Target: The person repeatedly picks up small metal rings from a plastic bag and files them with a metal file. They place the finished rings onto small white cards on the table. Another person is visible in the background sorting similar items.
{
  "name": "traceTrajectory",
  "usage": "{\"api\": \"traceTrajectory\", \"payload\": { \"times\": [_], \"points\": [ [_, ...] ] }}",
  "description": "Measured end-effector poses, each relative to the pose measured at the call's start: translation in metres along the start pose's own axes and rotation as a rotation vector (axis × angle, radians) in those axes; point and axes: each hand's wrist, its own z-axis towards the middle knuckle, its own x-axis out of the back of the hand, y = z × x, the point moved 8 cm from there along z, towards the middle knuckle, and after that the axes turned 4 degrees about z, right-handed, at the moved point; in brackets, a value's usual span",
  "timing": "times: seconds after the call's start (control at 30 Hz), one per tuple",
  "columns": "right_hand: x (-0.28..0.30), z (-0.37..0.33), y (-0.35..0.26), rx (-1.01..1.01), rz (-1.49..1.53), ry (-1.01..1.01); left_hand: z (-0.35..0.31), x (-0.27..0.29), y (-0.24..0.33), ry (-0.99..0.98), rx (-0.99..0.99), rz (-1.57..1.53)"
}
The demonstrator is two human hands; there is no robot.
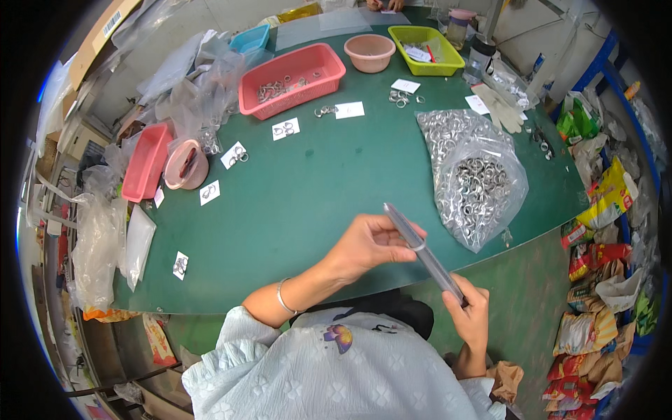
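A grey tapered ring mandrel (437, 271) slants in front of me over the table's near edge, its thin end up and to the left. A silver ring (418, 247) sits around it, partway along. My left hand (365, 246) is closed, thumb and fingers pinching at that ring from either side of the mandrel. Lower right, my right hand (470, 313) grips the mandrel's thick end. Beyond it on the table lies a clear plastic bag (448, 129) of many silver rings (481, 183), its mouth open.
Around the green table (315, 189) small white cards (285, 129) lie with rings. Farther back stand a red basket (255, 101), a pink bowl (369, 56) and a green basket (420, 68). A glove (498, 108) lies at right. Another person's hands (385, 5) show at the far edge.
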Motion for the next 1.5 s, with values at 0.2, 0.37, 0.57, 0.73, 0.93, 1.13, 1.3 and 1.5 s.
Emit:
{"api": "traceTrajectory", "payload": {
  "times": [0.2, 0.37, 0.57, 0.73, 0.93, 1.13, 1.3, 1.5],
  "points": [
    [-0.010, 0.007, -0.030, 0.219, -0.211, 0.061, -0.014, 0.004, -0.008, 0.012, 0.017, -0.123],
    [-0.015, 0.007, -0.035, 0.269, -0.307, 0.058, -0.020, 0.011, -0.004, 0.032, -0.048, -0.018],
    [-0.022, 0.007, -0.043, 0.279, -0.369, 0.037, -0.026, 0.015, 0.004, -0.047, -0.240, 0.104],
    [-0.022, 0.003, -0.046, 0.274, -0.424, 0.011, -0.029, 0.014, 0.003, 0.006, -0.174, 0.140],
    [-0.023, 0.004, -0.048, 0.305, -0.341, 0.034, -0.032, 0.011, 0.009, -0.053, -0.259, 0.120],
    [-0.025, 0.004, -0.051, 0.320, -0.414, 0.026, -0.035, 0.012, 0.011, -0.019, -0.295, 0.102],
    [-0.026, 0.004, -0.053, 0.338, -0.432, 0.031, -0.035, 0.015, 0.012, 0.000, -0.268, 0.163],
    [-0.027, 0.004, -0.051, 0.319, -0.404, 0.018, -0.034, 0.017, 0.007, 0.055, -0.192, 0.141]
  ]
}}
